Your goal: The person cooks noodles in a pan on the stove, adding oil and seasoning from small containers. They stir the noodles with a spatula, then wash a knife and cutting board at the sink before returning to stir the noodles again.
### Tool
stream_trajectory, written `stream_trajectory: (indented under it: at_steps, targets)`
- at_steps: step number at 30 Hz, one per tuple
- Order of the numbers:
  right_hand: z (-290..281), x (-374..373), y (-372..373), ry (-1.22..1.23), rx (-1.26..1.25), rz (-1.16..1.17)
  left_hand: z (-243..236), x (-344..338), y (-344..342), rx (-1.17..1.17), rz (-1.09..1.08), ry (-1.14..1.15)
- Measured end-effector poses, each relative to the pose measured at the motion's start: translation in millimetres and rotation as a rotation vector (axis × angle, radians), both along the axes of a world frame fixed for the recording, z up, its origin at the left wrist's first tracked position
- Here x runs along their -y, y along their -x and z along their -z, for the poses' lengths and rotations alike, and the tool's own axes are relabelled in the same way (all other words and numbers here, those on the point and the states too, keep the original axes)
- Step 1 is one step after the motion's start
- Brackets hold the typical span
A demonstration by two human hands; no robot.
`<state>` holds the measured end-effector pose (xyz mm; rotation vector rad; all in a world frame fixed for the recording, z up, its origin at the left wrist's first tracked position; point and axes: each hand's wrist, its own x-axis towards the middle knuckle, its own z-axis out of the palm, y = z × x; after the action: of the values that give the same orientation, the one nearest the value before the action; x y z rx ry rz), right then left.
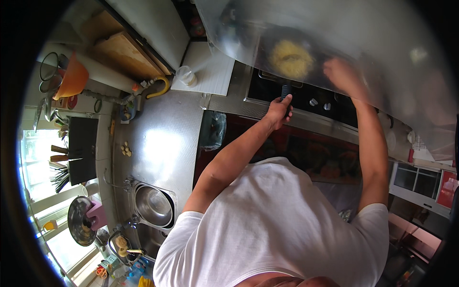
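My left hand (279, 111) is wrapped round the black ridged handle (286, 89) of a pan on the stove, thumb along its top. A heap of yellow food (290, 60) lies in the pan, seen dimly through a translucent range hood panel (334, 28). My right hand (342, 75) reaches in behind that panel, to the right of the food. Its fingers look curled, but the panel blurs them and hides whatever they may hold. The black gas stove (315, 93) has two knobs at its front edge.
Left of the stove stands a clear cup (186, 76) on a white board (210, 67). Several garlic-like pieces (125, 149) lie on the steel counter (158, 119). A metal basin (154, 205) sits in the sink. Cutting boards, an orange colander (72, 79) and a knife rack (82, 150) line the wall.
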<state>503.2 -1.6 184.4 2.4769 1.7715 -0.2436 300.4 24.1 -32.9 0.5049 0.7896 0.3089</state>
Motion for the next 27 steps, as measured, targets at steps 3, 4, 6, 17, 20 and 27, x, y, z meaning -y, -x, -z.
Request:
stream_trajectory:
  at_steps: [3,4,6,17,20,27]
  targets:
    - [-26,8,-1,-0.027,-0.058,0.005,3,-2,3,0.003,-0.016,-0.008]
    - [-40,12,8,0.034,-0.066,0.003,3,-1,3,0.006,-0.017,-0.009]
    - [-62,14,25,0.155,-0.077,-0.003,3,-1,3,0.004,-0.026,-0.008]
    - [5,0,-2,-0.247,-0.181,-0.033,1,-1,1,-0.009,-0.010,-0.008]
    - [48,-18,-37,-0.384,-0.139,-0.167,-6,-1,-2,-0.016,0.009,-0.002]
    - [6,19,-40,-0.060,-0.026,-0.209,-1,-2,4,-0.015,0.001,0.003]
